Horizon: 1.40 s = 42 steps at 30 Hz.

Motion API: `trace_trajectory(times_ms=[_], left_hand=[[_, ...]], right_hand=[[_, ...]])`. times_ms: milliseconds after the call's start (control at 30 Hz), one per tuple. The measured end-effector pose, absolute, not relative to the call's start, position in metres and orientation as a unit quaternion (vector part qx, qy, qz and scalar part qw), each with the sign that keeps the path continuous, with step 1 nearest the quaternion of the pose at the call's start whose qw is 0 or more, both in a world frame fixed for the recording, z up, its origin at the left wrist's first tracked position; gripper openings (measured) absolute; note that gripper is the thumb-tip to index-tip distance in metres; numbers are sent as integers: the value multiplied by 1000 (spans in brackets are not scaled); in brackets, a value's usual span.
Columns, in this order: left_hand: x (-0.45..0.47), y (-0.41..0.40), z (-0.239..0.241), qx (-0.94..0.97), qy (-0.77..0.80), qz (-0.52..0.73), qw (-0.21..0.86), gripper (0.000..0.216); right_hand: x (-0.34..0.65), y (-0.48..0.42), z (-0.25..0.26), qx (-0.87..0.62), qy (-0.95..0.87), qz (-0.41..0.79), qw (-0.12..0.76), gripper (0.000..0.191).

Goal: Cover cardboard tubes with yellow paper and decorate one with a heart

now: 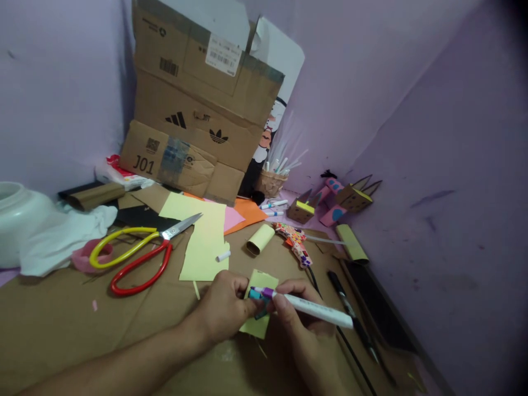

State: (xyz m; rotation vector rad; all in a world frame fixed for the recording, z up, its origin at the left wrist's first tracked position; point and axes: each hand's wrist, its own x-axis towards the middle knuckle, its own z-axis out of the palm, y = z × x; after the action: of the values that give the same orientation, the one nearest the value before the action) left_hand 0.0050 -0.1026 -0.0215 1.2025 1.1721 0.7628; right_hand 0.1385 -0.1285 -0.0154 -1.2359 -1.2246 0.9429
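Observation:
My right hand is closed around a white marker with a purple end. The marker points left, and its purple tip is over a piece of yellow paper. My left hand grips the left side of that yellow paper, its thumb pressed on the front. Teal patches show on the paper beneath the marker tip; whether they are ink or a separate piece I cannot tell. Behind my left hand lies a small white marker cap on a larger yellow sheet.
Scissors with yellow and red handles lie at the left. Beyond my hands are a yellow-covered tube and a patterned glue gun. A craft knife lies at right. An unfolded cardboard box leans against the wall.

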Motion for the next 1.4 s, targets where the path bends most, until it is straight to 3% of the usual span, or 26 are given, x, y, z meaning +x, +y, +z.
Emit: trace_trajectory(times_ms=[267,800,1400], left_hand=[[4,-102,-25,522,474,337,624,28],[6,-102,-17,533,499,327,600,39],[8,-102,-23,553,512,321,574,28]], right_hand=[[143,-130,-27,-488,-549,401,547,23],[150,-128,-34,-451,-708,216,498,5],[149,-127,-39,-460,-706,207,498,8]])
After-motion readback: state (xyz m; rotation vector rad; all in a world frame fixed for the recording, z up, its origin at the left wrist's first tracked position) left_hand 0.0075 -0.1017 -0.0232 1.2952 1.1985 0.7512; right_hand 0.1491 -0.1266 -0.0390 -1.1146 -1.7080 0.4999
